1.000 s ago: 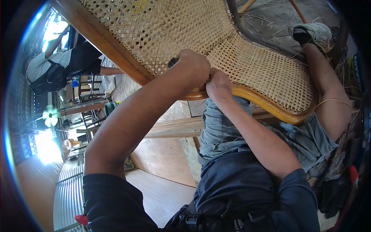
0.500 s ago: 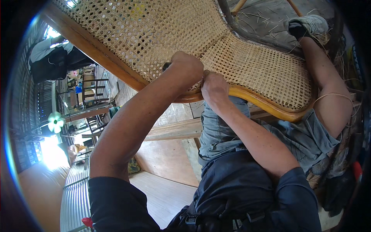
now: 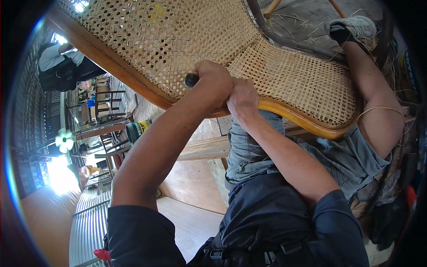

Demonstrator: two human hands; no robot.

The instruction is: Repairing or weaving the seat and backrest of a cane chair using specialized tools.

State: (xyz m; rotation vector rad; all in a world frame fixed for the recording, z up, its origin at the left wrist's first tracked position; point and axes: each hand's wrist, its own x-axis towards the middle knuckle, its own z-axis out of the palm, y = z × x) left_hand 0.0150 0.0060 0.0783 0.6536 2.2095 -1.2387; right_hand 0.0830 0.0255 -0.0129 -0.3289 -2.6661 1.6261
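Note:
A chair with a woven cane panel (image 3: 293, 75) and a bent wooden frame (image 3: 307, 125) lies across the upper part of the head view. At the frame's near edge, my left hand (image 3: 215, 76) is closed around a tool with a dark, rounded handle end (image 3: 191, 80). The rest of that tool is hidden behind the hand. Right beside it, my right hand (image 3: 243, 99) has its fingers bent in against the cane edge and the left hand. Its fingertips are covered, so what they pinch cannot be made out.
My bare leg (image 3: 371, 71) stretches along the right side, with a loose cane strand (image 3: 378, 108) across the thigh. Cane scraps litter the floor (image 3: 302, 26) beyond. A green and yellow can (image 3: 138, 130) shows beside my left forearm. Another person (image 3: 66, 71) stands at the far left.
My left hand has turned slightly, and more of the dark handle shows. The left forearm has shifted right, uncovering the can. My right hand has moved a little left, closer to the left one.

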